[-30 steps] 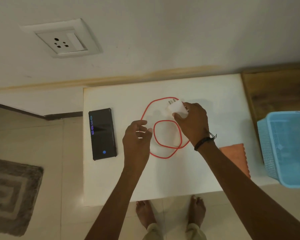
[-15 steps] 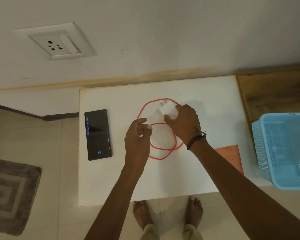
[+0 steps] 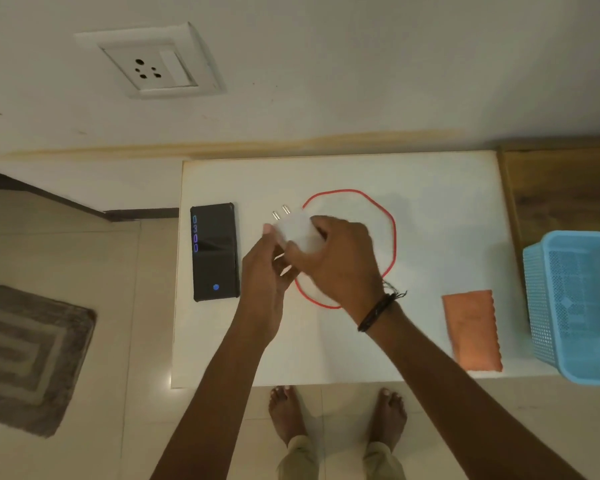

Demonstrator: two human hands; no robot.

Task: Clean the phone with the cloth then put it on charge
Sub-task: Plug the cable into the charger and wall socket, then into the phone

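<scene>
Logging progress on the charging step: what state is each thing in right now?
phone: flat on the table, screen lit, no cable attached.
charger adapter: held in both hands, pins bare.
red cable: looped on the table.
wall socket: nothing plugged in.
cloth: lying flat, untouched.
left hand: grips the charger adapter.
right hand: grips the charger adapter.

Both forearms are angling inward, the right hand [image 3: 343,265] gripping the charger [image 3: 297,232] from above and the left hand [image 3: 260,278] pinching its side.
</scene>
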